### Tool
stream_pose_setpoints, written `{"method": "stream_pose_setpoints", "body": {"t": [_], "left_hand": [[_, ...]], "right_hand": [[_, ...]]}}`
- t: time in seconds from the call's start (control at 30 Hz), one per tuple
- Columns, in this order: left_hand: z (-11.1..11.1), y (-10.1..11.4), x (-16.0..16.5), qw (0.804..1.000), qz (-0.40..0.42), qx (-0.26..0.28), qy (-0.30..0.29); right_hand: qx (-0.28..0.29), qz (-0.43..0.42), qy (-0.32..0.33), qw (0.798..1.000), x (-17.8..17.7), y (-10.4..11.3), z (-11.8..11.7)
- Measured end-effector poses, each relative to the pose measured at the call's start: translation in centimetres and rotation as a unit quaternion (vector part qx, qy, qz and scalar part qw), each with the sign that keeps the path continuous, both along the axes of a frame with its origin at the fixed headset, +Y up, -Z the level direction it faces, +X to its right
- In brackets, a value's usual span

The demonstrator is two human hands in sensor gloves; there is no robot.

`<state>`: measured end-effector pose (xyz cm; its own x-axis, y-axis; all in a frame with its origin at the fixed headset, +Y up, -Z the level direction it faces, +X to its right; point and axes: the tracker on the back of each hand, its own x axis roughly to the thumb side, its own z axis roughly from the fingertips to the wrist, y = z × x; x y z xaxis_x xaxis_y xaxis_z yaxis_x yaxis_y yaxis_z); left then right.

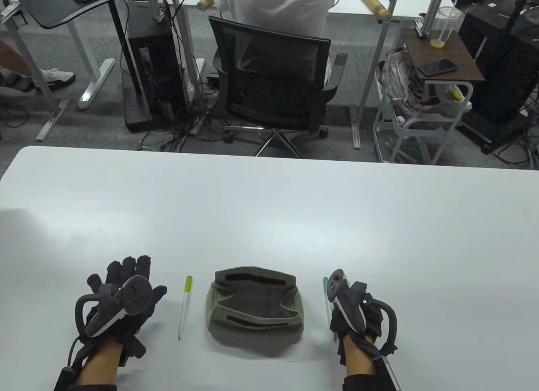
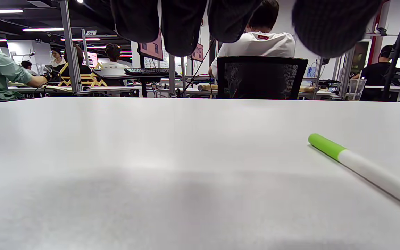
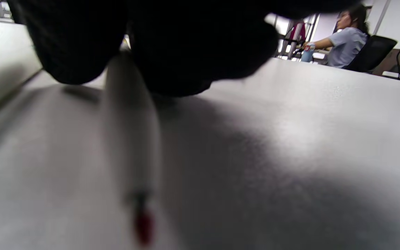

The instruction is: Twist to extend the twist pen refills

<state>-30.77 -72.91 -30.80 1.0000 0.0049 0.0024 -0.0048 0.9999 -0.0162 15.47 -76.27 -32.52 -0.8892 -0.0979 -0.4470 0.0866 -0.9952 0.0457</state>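
White table point(image 1: 269, 206); olive fabric pouch point(image 1: 254, 307) sits near its front edge. Left of pouch: left hand point(image 1: 122, 298), fingers spread, holding nothing, beside green-capped white pen point(image 1: 184, 307). Right of pouch: right hand point(image 1: 351, 311) pinches teal-capped white pen point(image 1: 326, 300), red tip point(image 3: 143, 225) apparently out. Risk: one-handed grip lets the barrel spin or slip.

A wide white table point(image 1: 269, 206) fills the lower part of the scene. Near its front edge lies an olive-green fabric pouch point(image 1: 255, 309), mouth open toward the viewer. Just left of the pouch lies a white pen with a lime-green cap point(image 1: 185, 305), the cap pointing away; on the pouch's right is a second white pen with a teal end point(image 1: 326, 303), partly hidden under a gloved hand.
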Motion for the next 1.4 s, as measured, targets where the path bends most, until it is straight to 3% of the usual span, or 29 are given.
{"method": "stream_pose_setpoints", "body": {"t": [0.63,0.77,0.87,0.97,1.13,1.3,1.4], "left_hand": [[0.3,0.1,0.4,1.000,0.014,-0.005,-0.015],[0.6,1.2,1.3,1.000,0.007,0.019,-0.023],[0.8,2.6,2.9,0.998,0.033,0.046,-0.038],[0.3,3.6,5.5,0.997,0.024,0.038,-0.068],[-1.6,4.9,10.6,0.993,0.023,0.038,-0.110],[-3.7,4.3,14.3,0.992,-0.021,-0.007,-0.126],[-4.2,3.5,15.1,0.989,-0.077,-0.028,-0.124]], "right_hand": [[-0.024,-0.050,-0.022,0.998,0.9,0.2,0.2],[-0.015,-0.064,-0.023,0.998,1.5,1.1,0.4],[0.028,-0.066,-0.020,0.997,1.7,2.6,0.8],[0.059,-0.072,-0.013,0.996,1.3,3.7,1.1],[0.135,-0.067,0.045,0.988,-0.8,6.7,2.3],[0.217,-0.092,0.101,0.967,-3.8,9.9,4.3],[0.238,-0.114,0.145,0.954,-6.1,11.5,5.2]]}}
